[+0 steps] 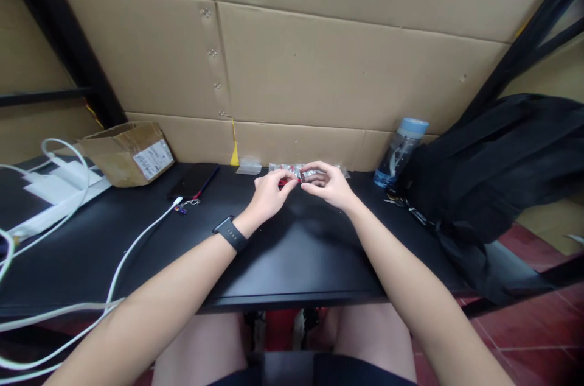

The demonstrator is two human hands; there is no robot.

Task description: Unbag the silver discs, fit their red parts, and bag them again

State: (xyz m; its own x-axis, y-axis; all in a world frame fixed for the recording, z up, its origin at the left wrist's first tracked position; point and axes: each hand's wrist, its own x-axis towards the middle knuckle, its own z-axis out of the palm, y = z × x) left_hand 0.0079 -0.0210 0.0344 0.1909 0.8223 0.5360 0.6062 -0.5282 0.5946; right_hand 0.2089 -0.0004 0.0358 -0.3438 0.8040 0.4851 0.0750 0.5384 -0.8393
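Over the back half of the black table, my left hand point(271, 191) is closed in a pinch on a small, thin red thing point(294, 180), mostly covered by the fingers and too small to name. Facing it, my right hand point(332, 186) has its fingers curved and its thumb apart from them. The fingertips are close to the red thing's end; I cannot tell whether they touch it. Behind both hands, clear plastic bags point(276, 167) with red bits and shiny contents lie along the cardboard wall.
On the left are an open cardboard box point(123, 157), a dark phone point(194, 181) with a white cable point(141, 232), and a white power strip point(66, 182). A water bottle point(399, 154), keys point(396, 198) and a black backpack point(493, 161) occupy the right. Cardboard wall point(319, 69) stands behind.
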